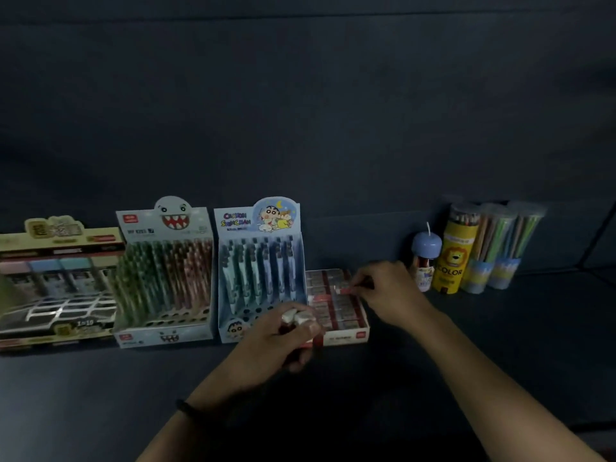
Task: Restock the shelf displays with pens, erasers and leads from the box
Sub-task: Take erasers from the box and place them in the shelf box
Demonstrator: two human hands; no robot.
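Four cardboard displays line the frame's middle: at far left a beige display [56,285] of pastel-topped boxes, then a shark-face pen display [163,278] packed with upright pens, a Crayon Shin-chan pen display [261,278], and a low red-and-white eraser tray [346,333]. The right hand [390,291] pinches a red-sleeved eraser [346,290] over the tray; the left hand [286,335] grips white erasers [298,315] in front of it.

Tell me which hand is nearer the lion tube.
Right. The right hand, pinching an eraser, is just left of the lion tube; the left hand, holding erasers, is farther left.
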